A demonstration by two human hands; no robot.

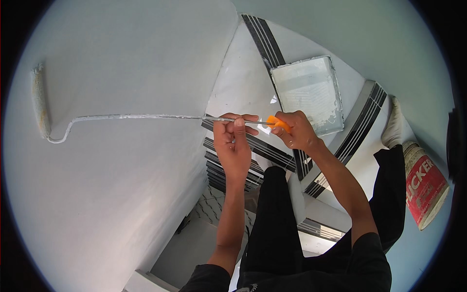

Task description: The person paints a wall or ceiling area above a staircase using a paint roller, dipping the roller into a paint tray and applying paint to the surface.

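Note:
A paint roller (141, 116) stretches leftward from my hands, its long metal rod spattered with white paint. At the rod's far left end, the white roller sleeve (40, 101) rests against or very close to the pale wall. My right hand (297, 130) is closed round the orange handle. Farther along, my left hand (233, 141) supports the bare rod between thumb and fingers, some fingers stretched out. Beyond my right hand lies a paint tray (307, 92) coated with white paint, its ridged floor partly showing.
Stair steps with dark striped edges (357, 124) turn beneath me and drop toward the lower left. A red and white paint bucket (423, 187) stands at the right by my foot (393, 127) in a pale sock. Pale walls (131, 194) rise at left and far right.

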